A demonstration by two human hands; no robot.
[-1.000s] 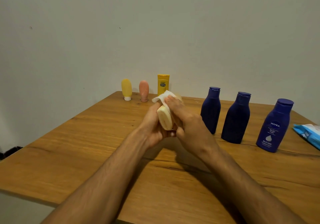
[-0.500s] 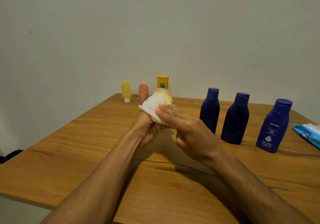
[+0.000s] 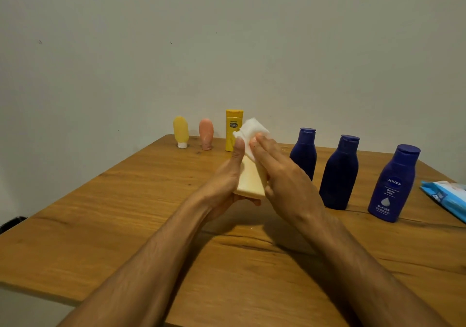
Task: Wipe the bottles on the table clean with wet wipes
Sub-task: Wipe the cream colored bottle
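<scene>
**Wipe pressed on cream bottle, held over mid-table**

The left hand [image 3: 225, 184] grips a cream bottle [image 3: 252, 181] by its lower end: the thumb lies up along the bottle's left side and the fingers curl under its flat base. The bottle is lifted off the table [image 3: 100, 225], above its middle, and tilts away from the person with its top pointing at the far edge.

The right hand [image 3: 285, 177] lies over the bottle's right side with straight fingers, not curled, and their tips press a white wipe [image 3: 252, 128] against the bottle's upper end. The wipe covers the top of the bottle and bunches up above the fingertips. The right thumb is hidden.

Along the far edge, near the far left corner, stand a yellow tube [image 3: 180, 131] on its white cap, a pink tube [image 3: 206, 133] and a yellow bottle [image 3: 232, 124], partly behind the wipe. To the right, a row runs from the far edge towards the right edge: a left blue bottle [image 3: 303, 152], a middle blue bottle [image 3: 339, 172] and a Nivea bottle [image 3: 393, 182], all upright and apart from each other. A blue wipes pack [image 3: 446, 196] lies at the right edge, near the Nivea bottle, cut off by the frame
</scene>
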